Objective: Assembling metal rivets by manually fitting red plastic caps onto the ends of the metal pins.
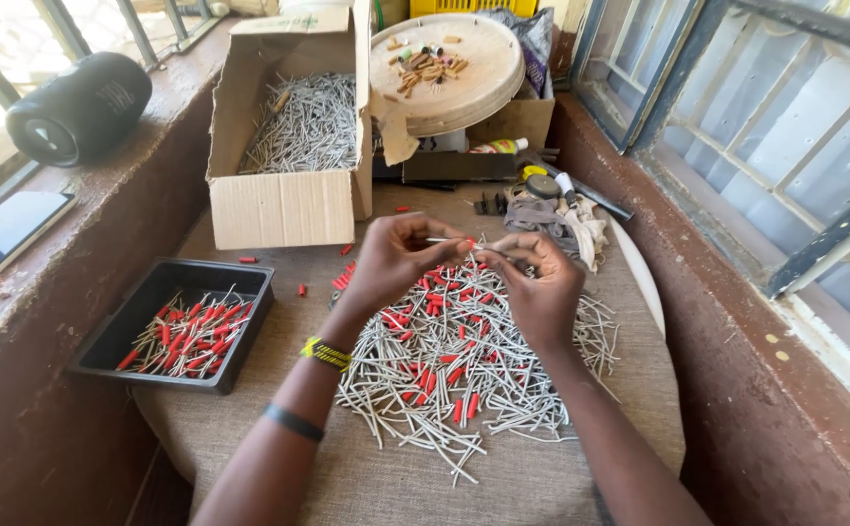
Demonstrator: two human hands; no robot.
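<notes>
Just behind both hands (474,268) stands an open brown carton (284,205).

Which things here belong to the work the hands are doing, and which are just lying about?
In use:
left hand and right hand, pinching a thin grey stick
pile of grey sticks and red tubes
black tray of finished pieces
cardboard box of sticks

Lying about:
black speaker
phone
round tray of brown bits
rag

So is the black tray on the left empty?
No, the black tray holds a heap of thin grey sticks with red tips.
</notes>
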